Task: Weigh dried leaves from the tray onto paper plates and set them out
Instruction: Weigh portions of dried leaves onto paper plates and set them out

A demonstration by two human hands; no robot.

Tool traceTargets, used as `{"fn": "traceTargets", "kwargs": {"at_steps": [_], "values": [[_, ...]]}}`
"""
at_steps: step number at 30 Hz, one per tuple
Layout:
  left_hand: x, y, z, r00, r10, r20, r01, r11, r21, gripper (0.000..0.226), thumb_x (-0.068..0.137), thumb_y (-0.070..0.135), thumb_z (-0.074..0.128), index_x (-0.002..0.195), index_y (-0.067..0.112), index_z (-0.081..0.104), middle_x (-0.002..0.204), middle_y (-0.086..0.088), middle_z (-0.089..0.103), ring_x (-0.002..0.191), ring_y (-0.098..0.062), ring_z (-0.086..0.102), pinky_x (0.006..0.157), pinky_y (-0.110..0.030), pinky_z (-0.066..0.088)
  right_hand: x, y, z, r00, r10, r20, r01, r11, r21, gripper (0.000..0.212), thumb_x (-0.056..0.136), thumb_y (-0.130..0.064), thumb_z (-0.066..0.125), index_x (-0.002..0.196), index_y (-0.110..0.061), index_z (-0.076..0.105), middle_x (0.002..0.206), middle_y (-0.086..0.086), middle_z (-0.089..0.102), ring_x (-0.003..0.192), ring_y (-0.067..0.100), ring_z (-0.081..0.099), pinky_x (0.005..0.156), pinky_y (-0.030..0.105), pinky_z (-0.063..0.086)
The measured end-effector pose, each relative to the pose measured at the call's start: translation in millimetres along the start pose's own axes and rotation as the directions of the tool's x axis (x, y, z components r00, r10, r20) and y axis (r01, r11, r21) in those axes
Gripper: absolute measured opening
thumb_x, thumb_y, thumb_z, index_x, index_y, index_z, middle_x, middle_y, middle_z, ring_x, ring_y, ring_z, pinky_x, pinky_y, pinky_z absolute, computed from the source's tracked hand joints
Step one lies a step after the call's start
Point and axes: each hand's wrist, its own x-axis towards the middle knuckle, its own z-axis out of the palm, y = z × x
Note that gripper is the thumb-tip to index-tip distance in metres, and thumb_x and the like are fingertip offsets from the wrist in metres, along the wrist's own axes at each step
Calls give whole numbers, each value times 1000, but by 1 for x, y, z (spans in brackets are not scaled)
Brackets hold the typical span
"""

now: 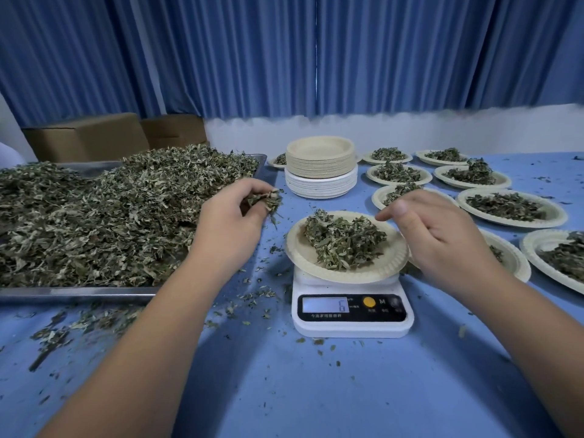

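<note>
A metal tray (79, 294) on the left is heaped with dried leaves (104, 213). A white kitchen scale (352, 314) stands in the middle, its display reading 6. On it lies a paper plate (303, 257) carrying a pile of leaves (344, 241). My left hand (234, 222) hovers between tray and plate and pinches a clump of leaves (267, 200) in its curled fingers. My right hand (439, 235) hangs over the plate's right edge, fingers loosely bent, holding nothing.
A stack of unused paper plates (320, 165) stands behind the scale. Several filled plates (512, 207) are set out on the right of the blue table (316, 390). Leaf crumbs lie scattered around the scale. Cardboard boxes (85, 135) sit behind the tray.
</note>
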Motion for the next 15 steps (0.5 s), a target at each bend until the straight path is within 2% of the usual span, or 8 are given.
{"fn": "traceTargets", "kwargs": {"at_steps": [3,5,8,10,12,15], "values": [[-7,9,14,998,57,39,-54,996,-67,38,93,6,57,88,43,61,84,15,63,60,6,51,53,-7,34,1,3,-1,1000,12,-10,-12,1000,0,58,95,-52,27,87,-16,72,91,-7,62,91,0,52,77,3,30],[-9,16,23,995,94,39,-88,986,-138,40,92,5,59,87,45,62,88,16,64,70,3,55,64,-14,41,2,5,-2,1000,18,-17,-18,1000,1,58,96,-51,28,85,-15,71,90,-7,62,93,-3,51,77,3,30],[-8,30,34,983,182,22,-176,971,-161,41,91,5,61,90,46,62,93,19,65,81,3,59,76,-16,46,4,8,-2,999,20,-33,-20,1000,8,56,97,-46,32,80,-7,70,86,2,62,88,9,54,77,14,37],[-6,38,41,964,259,63,-251,961,-118,37,90,3,62,98,39,67,96,28,63,84,11,57,76,-5,41,5,8,-3,999,19,-30,-19,1000,6,58,97,-45,32,78,-4,69,85,6,62,88,16,55,79,27,40],[-2,43,47,942,296,159,-294,955,-34,36,91,3,61,113,30,69,102,31,61,85,14,57,74,0,38,5,9,-5,999,26,-23,-26,1000,6,58,96,-46,32,79,-5,69,86,6,63,88,17,55,80,30,41],[4,45,52,902,249,351,-306,945,114,50,95,5,55,137,33,53,123,16,62,76,1,55,67,-1,38,5,11,-7,998,51,-26,-50,999,19,57,96,-46,32,81,-5,69,87,7,63,89,18,56,81,30,40]]}}
